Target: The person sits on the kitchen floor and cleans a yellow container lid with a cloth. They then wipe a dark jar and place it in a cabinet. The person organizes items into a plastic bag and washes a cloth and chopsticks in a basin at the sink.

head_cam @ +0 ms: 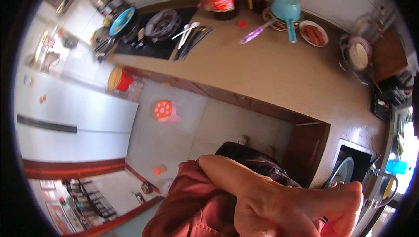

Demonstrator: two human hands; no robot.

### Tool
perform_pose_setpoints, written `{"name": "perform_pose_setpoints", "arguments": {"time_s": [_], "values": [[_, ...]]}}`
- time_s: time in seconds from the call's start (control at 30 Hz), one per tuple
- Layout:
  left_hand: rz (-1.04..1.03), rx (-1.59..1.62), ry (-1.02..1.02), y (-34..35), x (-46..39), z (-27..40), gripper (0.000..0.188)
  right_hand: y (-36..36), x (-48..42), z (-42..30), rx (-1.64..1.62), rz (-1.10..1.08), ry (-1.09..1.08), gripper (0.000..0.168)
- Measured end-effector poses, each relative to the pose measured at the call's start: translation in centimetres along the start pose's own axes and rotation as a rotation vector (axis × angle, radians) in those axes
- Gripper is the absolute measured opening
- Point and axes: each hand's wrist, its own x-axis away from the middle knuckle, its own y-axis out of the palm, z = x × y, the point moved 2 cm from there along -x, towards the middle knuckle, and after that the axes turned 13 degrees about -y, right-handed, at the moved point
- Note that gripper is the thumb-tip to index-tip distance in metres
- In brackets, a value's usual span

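My left hand (294,204) is large and close to the camera at the lower right, reaching across from a red sleeve (186,194). Its fingers bend near the right, and their tips are hidden, so what they hold cannot be told. A ring shows by the fingers. My right hand is out of view. Beyond lies the brown countertop (262,70), with a turquoise strainer (284,8) over a plate, a purple-handled utensil (257,35), a plate of reddish strips (313,34), a large oil bottle (220,0), and white spoons (185,34) beside dark chopsticks (198,42).
The sink (353,158) holds a basin (342,173) at the right, beside a curved faucet (392,184). Across the counter stands a plastic-covered pot (163,24) on the black cooktop (147,50). An orange-topped stool (163,110) is on the floor, near a white refrigerator (78,106).
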Motion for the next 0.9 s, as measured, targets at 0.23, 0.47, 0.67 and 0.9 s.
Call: {"name": "perform_pose_setpoints", "arguments": {"time_s": [0.23,0.47,0.67,0.9], "values": [[0.05,0.072,0.233,3.1,-0.4,0.0,0.06,3.2,-4.1,3.4,-0.132,-0.113,-0.019,0.068],[0.027,-0.039,0.301,2.7,0.7,-2.5,0.059,3.0,-3.5,1.2,-0.289,-0.176,0.022,0.063],[0.238,0.159,0.271,4.9,0.3,-4.4,0.057,1.4,-2.9,2.0,-0.472,-0.131,0.206,0.05],[-0.028,-0.023,-0.219,1.6,0.5,-3.2,0.046,1.1,-4.3,4.4,-0.427,-0.112,0.111,0.054]]}}
